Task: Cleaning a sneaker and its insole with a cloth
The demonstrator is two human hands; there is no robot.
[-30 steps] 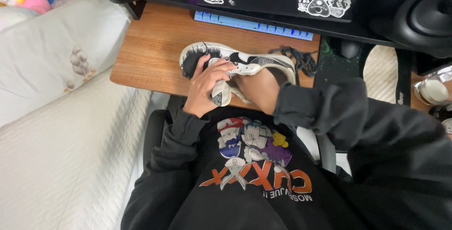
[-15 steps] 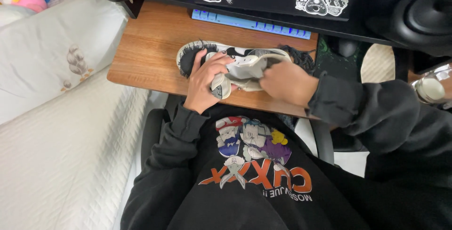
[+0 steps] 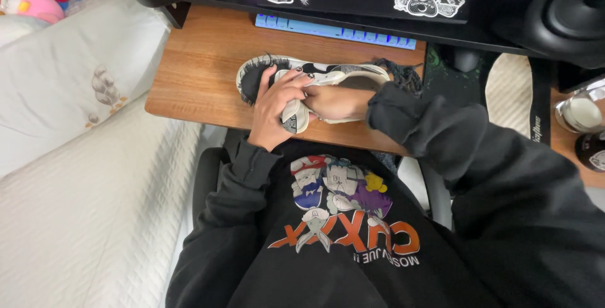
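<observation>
Shoe [image 3: 315,81] lies on its side at the desk's [image 3: 195,75] near edge. Left hand [image 3: 275,109] clamps its near end; right hand [image 3: 337,102] pinches its middle. Loose grip could tip it off the edge.

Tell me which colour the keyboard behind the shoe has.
The keyboard is light blue, seen in the head view, the only one.

The worn shoe [image 3: 315,84] looks like scuffed matt fabric with a frayed toe, lying near the front edge of a smooth, satin-grained wooden desk [image 3: 201,75].
</observation>
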